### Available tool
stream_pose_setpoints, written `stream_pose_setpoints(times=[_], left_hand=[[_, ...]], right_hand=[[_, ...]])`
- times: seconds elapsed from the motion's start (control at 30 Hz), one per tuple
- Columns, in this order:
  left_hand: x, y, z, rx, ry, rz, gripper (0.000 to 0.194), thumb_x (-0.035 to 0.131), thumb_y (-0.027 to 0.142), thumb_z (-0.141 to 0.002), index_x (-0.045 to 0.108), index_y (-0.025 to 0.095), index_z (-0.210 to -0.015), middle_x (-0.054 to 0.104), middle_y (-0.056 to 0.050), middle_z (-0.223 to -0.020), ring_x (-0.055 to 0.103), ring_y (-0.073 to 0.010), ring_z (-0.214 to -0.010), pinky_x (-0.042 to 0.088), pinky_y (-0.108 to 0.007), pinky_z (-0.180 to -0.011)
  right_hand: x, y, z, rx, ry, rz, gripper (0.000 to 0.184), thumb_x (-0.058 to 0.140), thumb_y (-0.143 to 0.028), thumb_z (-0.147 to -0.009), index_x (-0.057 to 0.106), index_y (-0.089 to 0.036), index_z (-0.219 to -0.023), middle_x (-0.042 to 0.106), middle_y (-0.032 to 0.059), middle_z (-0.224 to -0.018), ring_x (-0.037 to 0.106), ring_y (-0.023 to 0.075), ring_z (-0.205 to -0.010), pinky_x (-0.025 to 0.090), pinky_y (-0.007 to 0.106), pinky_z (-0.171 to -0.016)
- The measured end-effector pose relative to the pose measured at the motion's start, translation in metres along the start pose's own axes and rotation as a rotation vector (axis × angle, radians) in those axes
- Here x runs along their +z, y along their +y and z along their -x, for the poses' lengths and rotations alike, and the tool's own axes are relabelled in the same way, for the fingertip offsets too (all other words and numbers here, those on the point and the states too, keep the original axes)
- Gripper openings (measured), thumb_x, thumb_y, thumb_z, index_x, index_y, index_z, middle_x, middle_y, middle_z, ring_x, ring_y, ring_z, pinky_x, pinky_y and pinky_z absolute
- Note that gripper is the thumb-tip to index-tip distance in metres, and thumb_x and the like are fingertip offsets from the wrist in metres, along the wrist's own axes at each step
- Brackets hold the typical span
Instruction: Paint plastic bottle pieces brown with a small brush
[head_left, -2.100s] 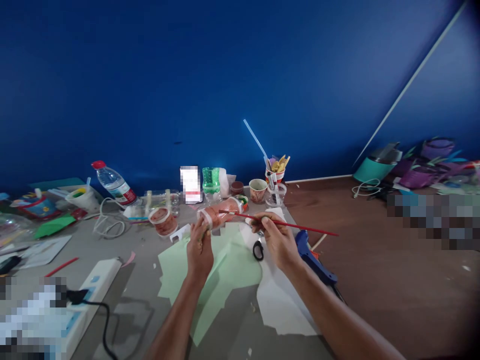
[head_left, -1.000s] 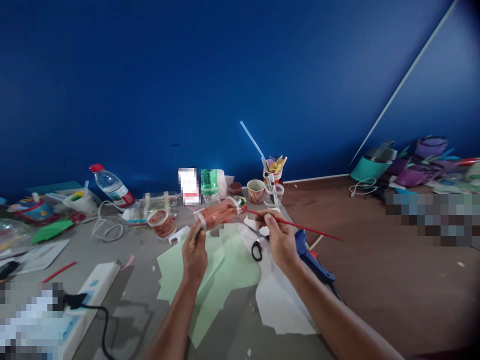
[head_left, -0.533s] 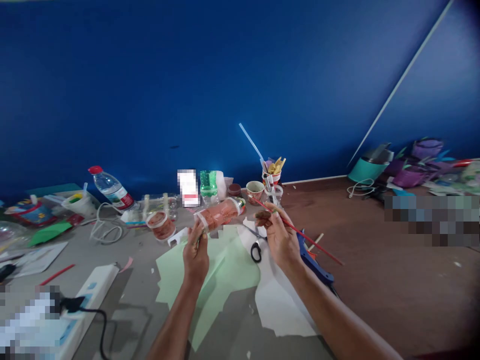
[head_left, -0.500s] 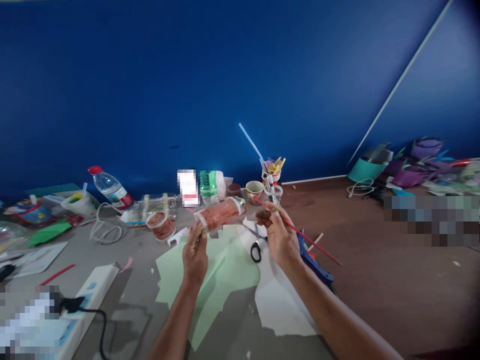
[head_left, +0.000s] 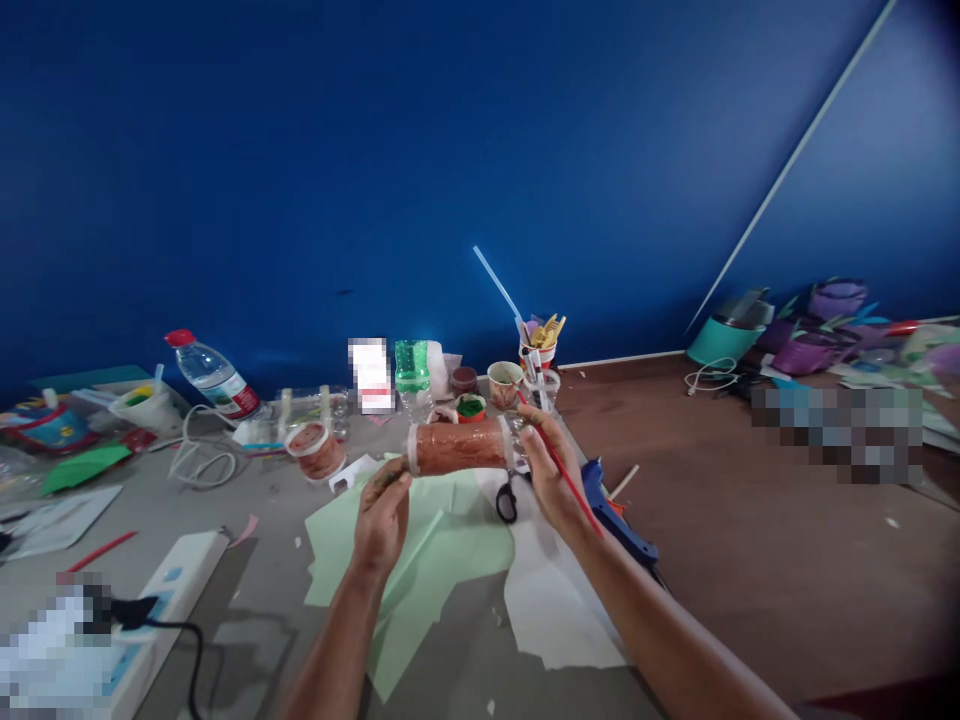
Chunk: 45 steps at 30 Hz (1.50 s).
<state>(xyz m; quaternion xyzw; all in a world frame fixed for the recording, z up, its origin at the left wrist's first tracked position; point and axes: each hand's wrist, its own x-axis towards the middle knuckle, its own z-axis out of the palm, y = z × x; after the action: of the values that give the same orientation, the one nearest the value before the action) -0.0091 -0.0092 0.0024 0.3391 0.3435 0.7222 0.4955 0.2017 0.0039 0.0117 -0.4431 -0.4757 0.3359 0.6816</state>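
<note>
A clear plastic bottle piece coated in reddish brown (head_left: 461, 446) lies level between my hands, above the papers. My left hand (head_left: 381, 515) is closed on its left end, fingertips smudged dark. At the clear right end, my right hand (head_left: 553, 470) grips the piece and also keeps a thin red stick (head_left: 571, 482), like a paintbrush handle, against the palm. Below lie a pale green paper (head_left: 435, 545), a white paper (head_left: 551, 600) and partly hidden scissors (head_left: 508, 502). Just behind stands a small cup of green paint (head_left: 471, 407).
A blue glue gun (head_left: 619, 520) lies right of my right hand. A brown-coated tub (head_left: 316, 453) stands left, near a water bottle (head_left: 217, 378). A power strip (head_left: 169, 610) with a plugged cable is at front left. Behind are a paper cup (head_left: 505, 383) and a cup of wooden utensils (head_left: 538, 345).
My right hand has come to the bottle piece's right end and taken hold, with the red stick swung steeper. The piece has turned level and moved slightly nearer, uncovering the green paint cup.
</note>
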Motion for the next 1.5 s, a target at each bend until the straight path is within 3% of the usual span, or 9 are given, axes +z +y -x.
stream_pose_setpoints(times=[0.2, 0.37, 0.57, 0.7, 0.83, 0.9, 1.0, 1.13, 1.5], left_hand=[[0.008, 0.012, 0.005, -0.147, -0.196, 0.027, 0.026, 0.078, 0.044, -0.066, 0.077, 0.020, -0.077, 0.077, -0.007, -0.085, 0.070, -0.0259, -0.093, 0.051, -0.042, -0.095], [0.012, 0.016, 0.004, -0.293, -0.153, 0.071, 0.038, 0.075, 0.052, -0.069, 0.076, 0.018, -0.087, 0.077, -0.008, -0.093, 0.067, -0.0291, -0.106, 0.049, -0.044, -0.100], [0.005, 0.011, 0.001, -0.324, -0.157, 0.066, 0.047, 0.070, 0.061, -0.072, 0.076, 0.018, -0.089, 0.077, -0.009, -0.093, 0.064, -0.0305, -0.113, 0.045, -0.046, -0.104], [0.006, 0.009, 0.001, -0.271, -0.203, 0.027, 0.065, 0.056, 0.074, -0.075, 0.075, 0.015, -0.096, 0.076, -0.013, -0.100, 0.061, -0.0318, -0.119, 0.042, -0.047, -0.107], [0.009, 0.005, -0.001, -0.113, -0.174, -0.052, 0.073, 0.050, 0.079, -0.074, 0.074, 0.015, -0.100, 0.074, -0.014, -0.106, 0.057, -0.0324, -0.123, 0.041, -0.048, -0.108], [0.008, 0.002, -0.003, -0.055, -0.162, -0.078, 0.075, 0.048, 0.080, -0.075, 0.073, 0.014, -0.102, 0.074, -0.015, -0.107, 0.057, -0.0320, -0.123, 0.041, -0.047, -0.108], [0.003, -0.003, -0.004, -0.006, -0.140, -0.117, 0.078, 0.044, 0.081, -0.076, 0.071, 0.014, -0.105, 0.073, -0.015, -0.107, 0.058, -0.0317, -0.121, 0.042, -0.046, -0.106], [-0.007, -0.010, -0.007, 0.049, -0.090, -0.225, 0.082, 0.039, 0.083, -0.076, 0.069, 0.015, -0.108, 0.073, -0.015, -0.107, 0.060, -0.0303, -0.118, 0.043, -0.044, -0.105], [-0.016, -0.013, -0.009, 0.136, -0.036, -0.343, 0.076, 0.038, 0.080, -0.080, 0.067, 0.017, -0.111, 0.073, -0.015, -0.105, 0.060, -0.0305, -0.118, 0.044, -0.043, -0.105]], right_hand=[[-0.002, -0.001, -0.002, 0.074, -0.061, -0.197, 0.040, 0.072, -0.040, -0.077, 0.065, -0.023, -0.112, 0.072, 0.0061, -0.105, 0.066, 0.0229, -0.095, 0.051, 0.035, -0.083], [-0.002, -0.009, 0.001, 0.101, -0.178, -0.304, 0.038, 0.073, -0.032, -0.075, 0.064, -0.025, -0.112, 0.073, 0.0062, -0.106, 0.066, 0.0232, -0.097, 0.050, 0.037, -0.087], [-0.002, -0.004, -0.001, 0.046, -0.266, -0.314, 0.038, 0.073, -0.028, -0.076, 0.065, -0.025, -0.113, 0.069, 0.0083, -0.119, 0.062, 0.0262, -0.114, 0.044, 0.042, -0.101], [-0.001, 0.001, -0.003, -0.037, -0.141, -0.285, 0.038, 0.069, -0.033, -0.079, 0.065, -0.023, -0.115, 0.068, 0.0087, -0.123, 0.059, 0.0267, -0.119, 0.041, 0.044, -0.104], [0.000, -0.009, -0.001, -0.067, 0.049, -0.378, 0.032, 0.065, -0.040, -0.081, 0.068, -0.023, -0.108, 0.073, 0.0071, -0.101, 0.066, 0.0242, -0.097, 0.047, 0.043, -0.091], [0.001, -0.018, 0.000, 0.000, -0.015, -0.482, 0.032, 0.062, -0.048, -0.081, 0.071, -0.022, -0.098, 0.072, 0.0068, -0.082, 0.066, 0.0225, -0.078, 0.050, 0.038, -0.072], [0.002, -0.027, 0.003, 0.186, -0.138, -0.569, 0.041, 0.057, -0.060, -0.081, 0.073, -0.023, -0.089, 0.068, 0.0057, -0.071, 0.059, 0.0185, -0.061, 0.044, 0.032, -0.054], [0.005, -0.028, 0.009, 0.262, -0.212, -0.512, 0.051, 0.053, -0.067, -0.080, 0.073, -0.020, -0.083, 0.065, 0.0059, -0.062, 0.053, 0.0170, -0.054, 0.039, 0.030, -0.050], [0.009, -0.022, 0.016, 0.278, -0.170, -0.424, 0.042, 0.065, -0.059, -0.077, 0.068, -0.018, -0.069, 0.054, 0.0002, -0.044, 0.046, 0.0126, -0.042, 0.028, 0.024, -0.041]])
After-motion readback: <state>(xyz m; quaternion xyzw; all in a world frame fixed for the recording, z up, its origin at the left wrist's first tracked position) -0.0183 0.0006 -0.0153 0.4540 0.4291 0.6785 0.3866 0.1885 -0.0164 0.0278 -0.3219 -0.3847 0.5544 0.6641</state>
